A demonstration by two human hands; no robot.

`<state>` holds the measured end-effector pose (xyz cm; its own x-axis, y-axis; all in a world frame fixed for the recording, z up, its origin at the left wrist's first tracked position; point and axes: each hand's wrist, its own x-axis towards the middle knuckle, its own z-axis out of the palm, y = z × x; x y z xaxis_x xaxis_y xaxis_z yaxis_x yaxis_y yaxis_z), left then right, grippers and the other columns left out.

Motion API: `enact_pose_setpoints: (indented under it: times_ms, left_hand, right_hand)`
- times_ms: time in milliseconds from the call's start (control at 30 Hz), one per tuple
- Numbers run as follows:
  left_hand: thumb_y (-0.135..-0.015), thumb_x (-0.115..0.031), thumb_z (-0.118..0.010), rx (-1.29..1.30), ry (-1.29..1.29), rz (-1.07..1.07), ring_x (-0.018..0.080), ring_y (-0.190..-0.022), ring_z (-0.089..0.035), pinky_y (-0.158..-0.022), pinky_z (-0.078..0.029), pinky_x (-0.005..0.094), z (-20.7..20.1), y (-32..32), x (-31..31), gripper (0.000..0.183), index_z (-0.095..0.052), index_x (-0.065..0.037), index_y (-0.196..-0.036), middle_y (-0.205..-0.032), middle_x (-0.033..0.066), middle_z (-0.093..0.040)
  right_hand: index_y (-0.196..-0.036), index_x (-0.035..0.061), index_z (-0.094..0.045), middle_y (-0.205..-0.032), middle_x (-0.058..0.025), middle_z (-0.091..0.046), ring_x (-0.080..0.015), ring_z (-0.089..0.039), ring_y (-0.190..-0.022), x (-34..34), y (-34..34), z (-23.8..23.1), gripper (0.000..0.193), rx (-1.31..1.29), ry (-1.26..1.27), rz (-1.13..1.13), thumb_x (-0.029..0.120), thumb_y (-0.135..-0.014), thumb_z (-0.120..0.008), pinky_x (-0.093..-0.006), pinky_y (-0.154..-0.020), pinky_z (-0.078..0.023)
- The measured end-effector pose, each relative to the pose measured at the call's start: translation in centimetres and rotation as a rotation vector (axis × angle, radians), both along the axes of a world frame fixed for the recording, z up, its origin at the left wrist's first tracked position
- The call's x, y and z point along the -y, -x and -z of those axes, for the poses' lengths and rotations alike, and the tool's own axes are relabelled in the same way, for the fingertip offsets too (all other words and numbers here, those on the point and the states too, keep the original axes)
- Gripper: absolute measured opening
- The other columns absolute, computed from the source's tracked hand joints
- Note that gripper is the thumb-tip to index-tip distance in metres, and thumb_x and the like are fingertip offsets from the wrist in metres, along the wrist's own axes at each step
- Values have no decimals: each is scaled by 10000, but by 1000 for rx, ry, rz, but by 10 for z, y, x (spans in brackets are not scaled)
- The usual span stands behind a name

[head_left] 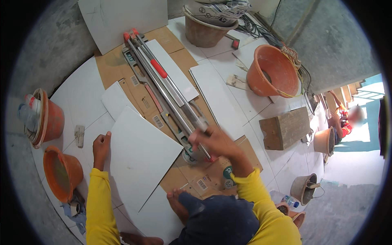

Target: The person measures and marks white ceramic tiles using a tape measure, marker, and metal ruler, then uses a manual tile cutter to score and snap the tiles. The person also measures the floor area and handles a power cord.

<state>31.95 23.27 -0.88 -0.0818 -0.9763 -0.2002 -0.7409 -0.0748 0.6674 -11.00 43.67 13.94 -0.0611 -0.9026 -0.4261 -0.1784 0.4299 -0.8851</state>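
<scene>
My left hand (101,150) is closed on the left edge of a large white tile (141,151), its thumb along the rim. That tile lies tilted across the floor in front of me, one corner pointing toward the cutter. My right hand (216,142), smeared by motion, is over the near end of a manual tile cutter (136,61) with two steel rails and a red grip. Whether its fingers hold anything is not clear. A narrow white tile piece (173,71) lies on the cutter's right side, and flattened cardboard (179,169) spreads beneath it.
Orange buckets (63,171) stand at the left, and a larger orange bucket (273,73) at the right. Next to that is a brown block (286,128). More white tiles (220,98) lie right of the cutter. A person in red (345,126) sits far right.
</scene>
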Motion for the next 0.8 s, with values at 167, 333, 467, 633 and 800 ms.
enact_pose_setpoints:
  times_ms: [167, 333, 467, 633, 800]
  left_hand:
    - [-1015, -487, -693, 118, 39, -13, 148, -702, -492, -682, -457, 320, -10, 13, -3, 532, -649, 13, -838, -718, 53, -565]
    - [-1001, -378, -742, 72, -22, -76, 190, -812, -635, -788, -519, 333, -27, 23, -6, 424, -694, -9, -1205, -840, 88, -676]
    - [-1007, -265, -744, 86, 40, -104, 241, -954, -667, -876, -537, 367, -41, -6, -27, 446, -613, -38, -1368, -1017, 130, -697]
    - [-999, -162, -729, 148, 111, 78, 298, -1156, -641, -981, -523, 395, -66, -1, -71, 482, -565, -40, -1436, -1271, 182, -641]
    - [-986, -111, -719, 189, -37, 143, 324, -1178, -634, -1004, -513, 413, -101, -2, -98, 505, -547, -33, -1455, -1295, 185, -627]
  right_hand:
    - [-1033, -15, -755, -807, -136, -746, -247, -713, -805, 97, 175, 83, 369, -558, 261, 504, 348, -985, -712, -389, -766, -526]
    - [-1245, 83, -694, -1123, -261, -725, -447, -715, -1088, 202, 307, 128, 382, -1210, 54, 502, 354, -977, -715, -555, -931, -561]
    - [-1405, 135, -626, -1306, -301, -638, -498, -664, -1192, 275, 328, 145, 529, -1194, -158, 520, 430, -974, -710, -552, -1008, -555]
    - [-1523, 263, -545, -1365, -292, -615, -493, -660, -1201, 306, 410, 191, 679, -1250, -73, 369, 540, -926, -711, -552, -1017, -548]
    - [-1406, 215, -644, -1311, -270, -648, -476, -675, -1171, 319, 443, 197, 537, -1316, 32, 285, 481, -941, -683, -554, -998, -556]
